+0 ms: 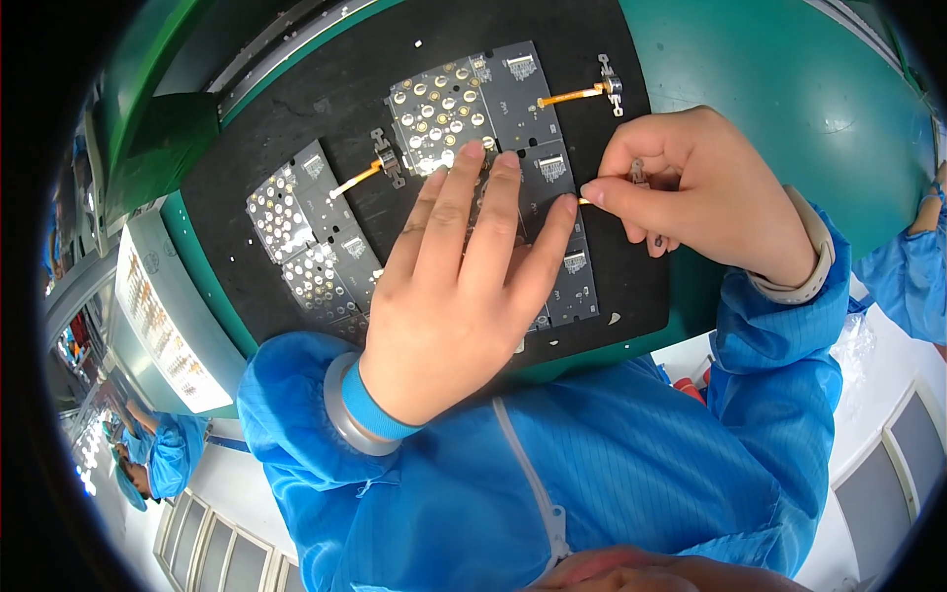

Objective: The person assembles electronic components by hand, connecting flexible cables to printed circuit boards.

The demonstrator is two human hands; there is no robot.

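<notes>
My left hand [449,271] lies spread over a dark circuit board panel [520,109], its fingertips resting on the boards. The panel carries rows of round silver contacts on its left part. At its right edge, my right hand [705,192] pinches a thin orange flex cable [584,201] between thumb and forefinger. A small metal connector piece [639,174] shows among the curled fingers. Above, an orange flex cable [572,97] with a metal connector [613,86] sticks out from the panel's edge. My left hand and wrist partly cover the boards.
A second circuit board panel [286,209] lies to the left, with a similar metal connector [388,158] on its cable. Both panels rest on a black mat [326,89] over a green tabletop [730,59]. A pale sheet [163,316] stands left. People in blue coats appear at both sides.
</notes>
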